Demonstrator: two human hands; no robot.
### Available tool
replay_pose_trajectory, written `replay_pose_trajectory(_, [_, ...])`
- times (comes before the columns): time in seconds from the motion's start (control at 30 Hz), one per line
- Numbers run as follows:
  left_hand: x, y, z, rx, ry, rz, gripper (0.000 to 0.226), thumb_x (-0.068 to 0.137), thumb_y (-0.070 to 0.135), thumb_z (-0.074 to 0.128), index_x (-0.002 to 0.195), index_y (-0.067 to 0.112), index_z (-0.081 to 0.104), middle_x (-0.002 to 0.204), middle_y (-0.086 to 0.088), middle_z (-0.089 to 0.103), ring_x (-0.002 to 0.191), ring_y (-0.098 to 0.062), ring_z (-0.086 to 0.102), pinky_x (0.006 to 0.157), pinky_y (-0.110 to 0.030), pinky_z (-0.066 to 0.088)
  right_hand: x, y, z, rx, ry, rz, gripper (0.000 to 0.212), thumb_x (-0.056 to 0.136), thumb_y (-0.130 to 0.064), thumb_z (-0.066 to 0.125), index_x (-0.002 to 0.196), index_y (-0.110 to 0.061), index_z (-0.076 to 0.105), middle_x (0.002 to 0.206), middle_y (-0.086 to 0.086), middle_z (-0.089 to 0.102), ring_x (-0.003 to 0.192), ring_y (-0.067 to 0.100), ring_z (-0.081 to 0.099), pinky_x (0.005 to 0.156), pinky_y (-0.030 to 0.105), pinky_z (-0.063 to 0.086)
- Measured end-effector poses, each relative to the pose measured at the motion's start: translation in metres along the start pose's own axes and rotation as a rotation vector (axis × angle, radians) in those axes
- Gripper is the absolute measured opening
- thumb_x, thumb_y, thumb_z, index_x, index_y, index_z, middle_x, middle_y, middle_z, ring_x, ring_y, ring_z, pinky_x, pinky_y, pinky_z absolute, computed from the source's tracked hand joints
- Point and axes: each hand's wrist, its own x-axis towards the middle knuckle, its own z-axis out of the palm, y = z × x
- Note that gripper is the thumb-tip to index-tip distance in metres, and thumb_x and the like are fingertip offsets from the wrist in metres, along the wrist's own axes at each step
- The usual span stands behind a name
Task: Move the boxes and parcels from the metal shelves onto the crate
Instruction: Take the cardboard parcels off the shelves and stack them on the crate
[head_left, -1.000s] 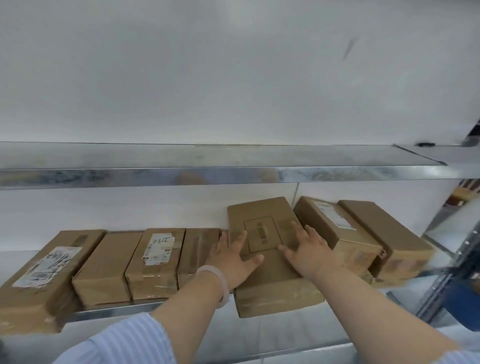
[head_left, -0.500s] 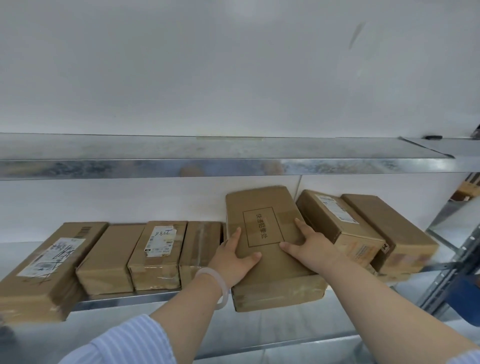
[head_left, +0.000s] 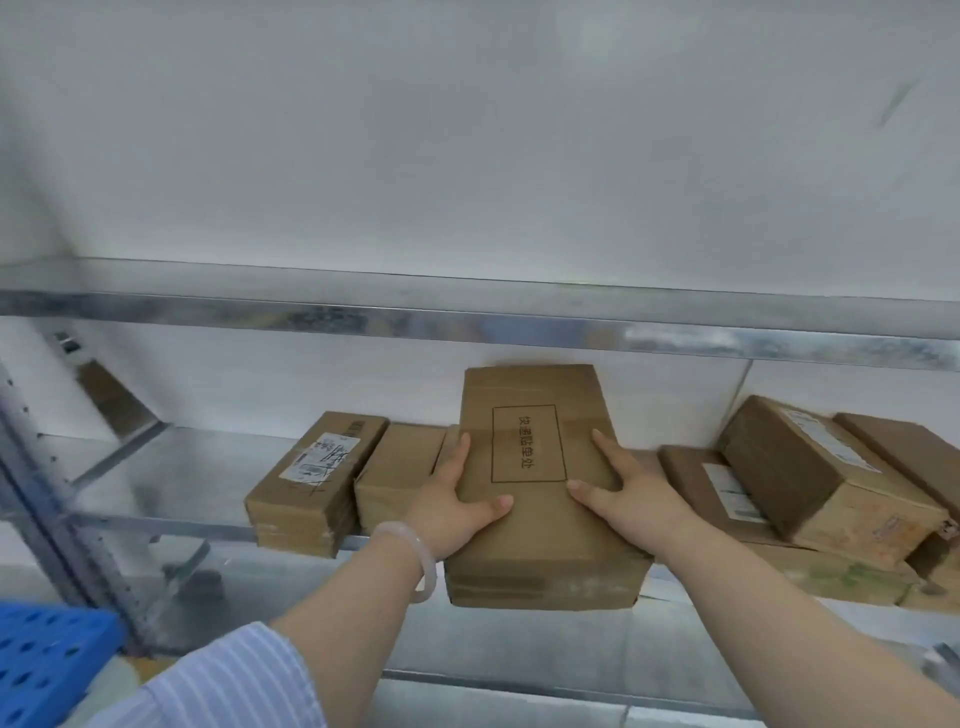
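Note:
A long brown cardboard box (head_left: 535, 525) with a printed rectangle on top is lifted off the metal shelf (head_left: 171, 478), its near end sticking out past the shelf's front edge. My left hand (head_left: 451, 506) grips its left side, thumb on top, a pale bracelet on the wrist. On the box's right side my right hand (head_left: 626, 501) clamps the same way. Several more cardboard parcels stay on the shelf: a labelled one (head_left: 311, 480) and a plain one (head_left: 397, 473) to the left, and a stack (head_left: 826, 488) to the right. A corner of the blue perforated crate (head_left: 49, 665) shows at the lower left.
An upper metal shelf (head_left: 467, 317) runs across just above the held box. A perforated shelf upright (head_left: 47, 493) rises at the left, beside the crate. A lower shelf surface (head_left: 519, 649) lies beneath my forearms. White wall behind.
The box has come up and toward me, off the row of parcels. The view has swung left, bringing the shelf upright and the blue crate into sight.

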Motion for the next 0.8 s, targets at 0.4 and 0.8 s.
replay_pose_trajectory(0.4, [-0.121, -0.080, -0.189, 0.018, 0.329, -0.064, 0.099, 0.072, 0.041, 0.081, 0.148, 0.046, 0.018, 0.138, 0.016, 0.039, 0.117, -0.007, 0.048, 0.097, -0.022, 0.039, -0.032, -0.131, 0.200, 0.161, -0.149, -0.265, 0.076, 0.088, -0.048, 0.061, 0.148, -0.051, 0.014, 0.154, -0.003, 0.027, 0.139, 0.018, 0.027, 0.113, 0.037, 0.025])
replay_pose_trajectory(0.8, [-0.241, -0.148, -0.324, -0.020, 0.654, -0.185, 0.095, 0.070, 0.045, 0.081, 0.146, 0.044, 0.024, 0.128, 0.016, 0.051, 0.104, -0.001, 0.052, 0.083, -0.020, 0.042, -0.090, -0.240, 0.354, 0.312, -0.284, -0.404, 0.079, 0.088, -0.044, 0.063, 0.148, -0.052, 0.012, 0.150, -0.002, 0.025, 0.131, 0.011, 0.029, 0.104, 0.029, 0.025])
